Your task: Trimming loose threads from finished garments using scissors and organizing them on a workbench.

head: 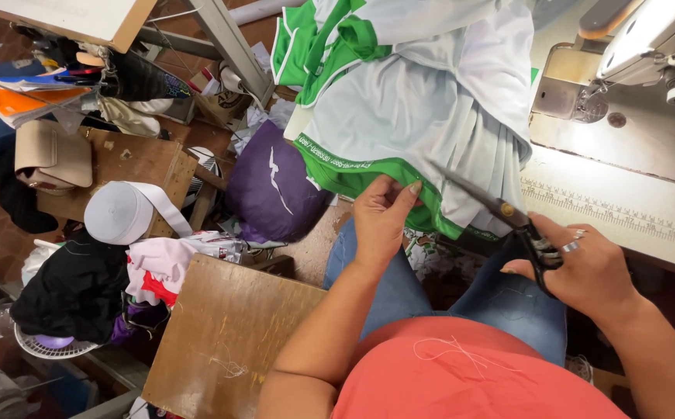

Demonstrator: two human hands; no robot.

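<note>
My left hand (380,217) pinches the green hem of a white and green garment (422,109) that hangs off the sewing table's left edge over my lap. My right hand (585,268) grips black scissors (500,208) by the handles. Their blades point up and left, with the tips against the white cloth just above the green hem, right of my left thumb. I sit in blue jeans and a coral shirt with loose white threads on it.
A sewing machine (640,46) stands on the cream table (632,202), which has a ruler strip along its front. A purple bag (271,190) lies on the floor. To the left are a wooden board (225,334), a white cap (116,213) and piled clothes.
</note>
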